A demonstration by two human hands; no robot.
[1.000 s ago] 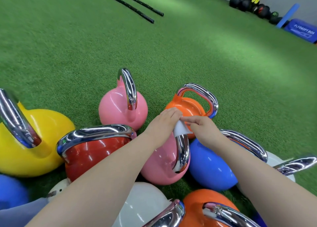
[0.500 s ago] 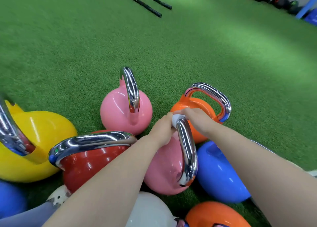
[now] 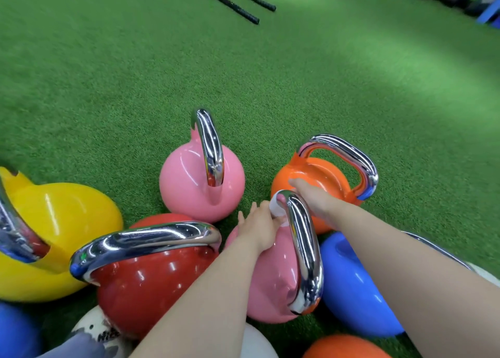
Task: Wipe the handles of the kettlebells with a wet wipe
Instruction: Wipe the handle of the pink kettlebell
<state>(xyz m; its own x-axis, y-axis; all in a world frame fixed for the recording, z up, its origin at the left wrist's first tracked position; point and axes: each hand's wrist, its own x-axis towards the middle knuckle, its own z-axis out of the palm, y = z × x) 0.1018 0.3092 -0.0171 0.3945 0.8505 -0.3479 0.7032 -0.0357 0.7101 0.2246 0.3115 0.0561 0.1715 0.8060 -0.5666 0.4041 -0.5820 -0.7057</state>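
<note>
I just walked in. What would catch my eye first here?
A cluster of glossy kettlebells on green turf: yellow at left, red beside it, orange further back. In the middle, the left hand and right hand work a white wipe around the near pink kettlebell's chrome handle.

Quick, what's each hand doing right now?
Left hand: holds the wet wipe against the near pink kettlebell's handle.
Right hand: on that handle; grip cannot be told.
</note>
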